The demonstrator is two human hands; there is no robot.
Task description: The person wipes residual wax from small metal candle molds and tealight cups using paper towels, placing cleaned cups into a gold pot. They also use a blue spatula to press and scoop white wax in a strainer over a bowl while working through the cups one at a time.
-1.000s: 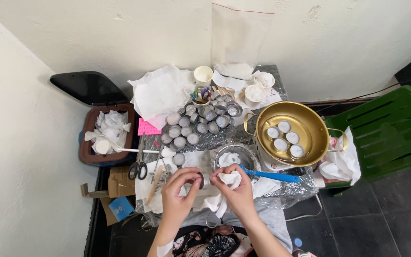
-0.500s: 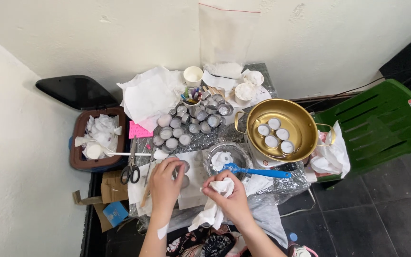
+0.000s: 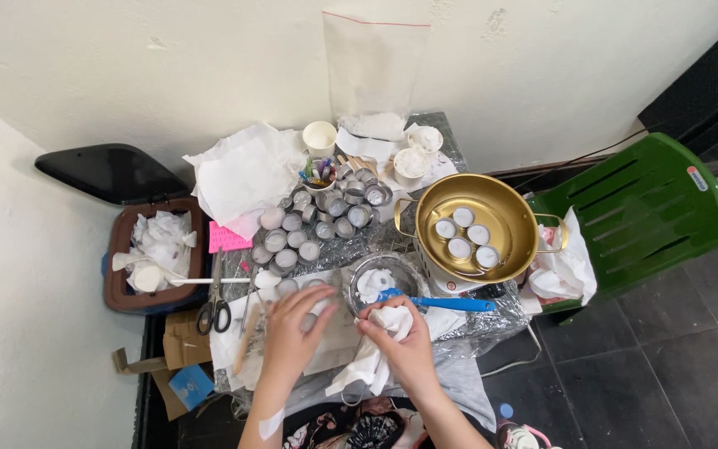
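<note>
My right hand (image 3: 410,350) is closed on a crumpled white tissue (image 3: 373,359) at the near edge of a foil-covered table (image 3: 492,312). My left hand (image 3: 296,328) reaches forward over the table with its fingers spread and curled by a small silver tealight cup (image 3: 310,321); I cannot see whether it grips the cup. Just beyond my hands a round glass bowl (image 3: 381,278) holds white wax, and a blue-handled tool (image 3: 434,302) lies across its rim. Several silver tealight cups (image 3: 313,229) crowd the table's middle.
A gold pot (image 3: 475,226) holding several filled cups stands at the right. A green plastic chair (image 3: 637,212) is further right. A brown bin (image 3: 156,254) of white tissues stands at the left. Scissors (image 3: 215,303), white paper (image 3: 243,175), paper cups (image 3: 320,135) and a clear bag (image 3: 374,75) lie around.
The view shifted, so the table sits lower in frame. My left hand has reached forward to the cup with its fingers spread. My right hand still holds the tissue.
</note>
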